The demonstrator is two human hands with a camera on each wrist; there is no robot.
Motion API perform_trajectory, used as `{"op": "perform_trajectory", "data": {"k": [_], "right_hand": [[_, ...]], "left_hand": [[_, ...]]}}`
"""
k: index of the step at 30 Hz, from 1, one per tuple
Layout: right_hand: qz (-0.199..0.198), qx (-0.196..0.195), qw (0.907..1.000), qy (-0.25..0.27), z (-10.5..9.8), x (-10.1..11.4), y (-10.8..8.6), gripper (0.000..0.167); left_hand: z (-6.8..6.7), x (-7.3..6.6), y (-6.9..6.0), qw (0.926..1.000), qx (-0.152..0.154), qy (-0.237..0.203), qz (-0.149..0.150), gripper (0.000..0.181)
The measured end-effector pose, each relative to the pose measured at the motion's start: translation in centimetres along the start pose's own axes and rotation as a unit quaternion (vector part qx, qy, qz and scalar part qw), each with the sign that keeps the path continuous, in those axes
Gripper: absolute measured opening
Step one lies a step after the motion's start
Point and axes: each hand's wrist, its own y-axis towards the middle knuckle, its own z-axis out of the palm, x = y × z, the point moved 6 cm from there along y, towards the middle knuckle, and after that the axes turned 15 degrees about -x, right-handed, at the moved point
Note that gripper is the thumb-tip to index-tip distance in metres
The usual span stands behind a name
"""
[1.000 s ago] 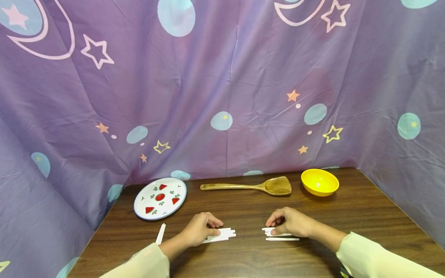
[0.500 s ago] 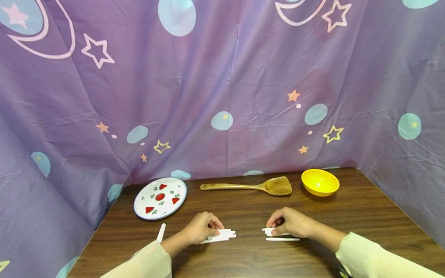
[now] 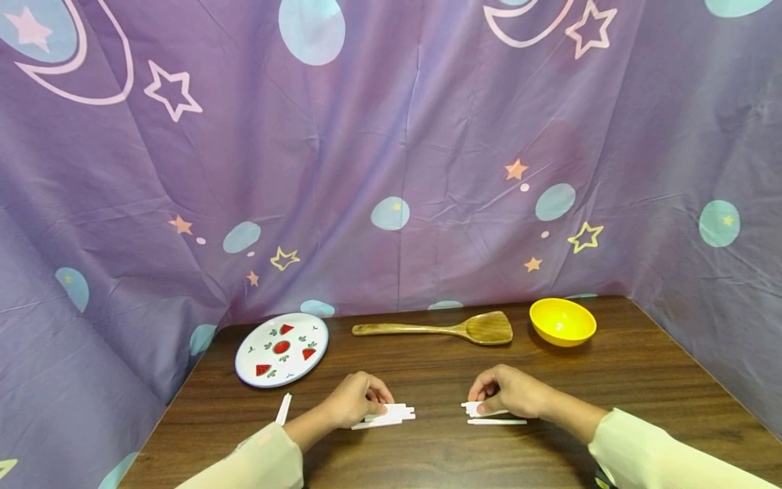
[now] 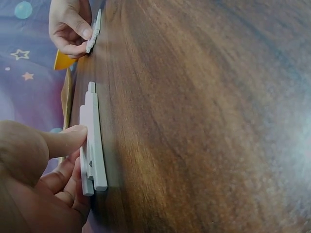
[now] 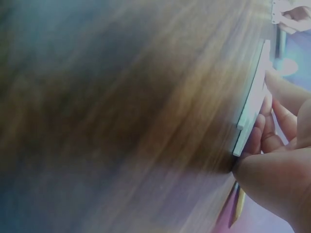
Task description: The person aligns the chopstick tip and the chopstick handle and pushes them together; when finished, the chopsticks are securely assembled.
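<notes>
My left hand (image 3: 354,401) pinches a bunch of several white sticks (image 3: 400,411) between thumb and fingers, low over the brown table. In the left wrist view, the thumb presses one side of the white sticks (image 4: 89,141) and the curled fingers lie behind them. Opposite, my right hand (image 3: 510,392) holds a second group of white sticks (image 3: 472,408) the same way. A single white stick (image 3: 497,422) lies in front of that group, parallel to it. The right wrist view shows the fingers partly hidden behind the white sticks (image 5: 255,99).
More thin white sticks (image 3: 283,409) lie at the left, beside the sleeve. Along the back of the table (image 3: 427,455) are a plate (image 3: 250,353) with watermelon pictures, a wooden spatula (image 3: 489,327) and a yellow bowl (image 3: 562,322). A purple curtain (image 3: 342,170) hangs behind.
The left hand's forefinger has come down slightly toward its sticks, and the front stick there has slid a little to the left. The right hand stays almost still.
</notes>
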Motion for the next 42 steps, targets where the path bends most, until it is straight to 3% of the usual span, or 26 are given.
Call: {"op": "perform_trajectory", "data": {"k": [18, 34, 42], "right_hand": [[-0.01, -0.004, 0.9999, -0.007, 0.0, 0.2, 0.0, 0.008], [-0.024, -0.012, 0.9996, -0.005, -0.5, 0.3, 0.1, 0.007], [-0.022, -0.021, 0.9994, -0.015, -0.5, 0.6, 0.3, 0.007]], "left_hand": [[0.0, -0.1, 0.1, 0.9999, -0.004, -0.015, -0.004, 0.012], [-0.9, -0.6, 0.3, 0.9995, -0.019, 0.024, 0.0, 0.008], [-1.3, -0.8, 0.4, 0.9972, -0.035, 0.061, 0.027, 0.007]]}}
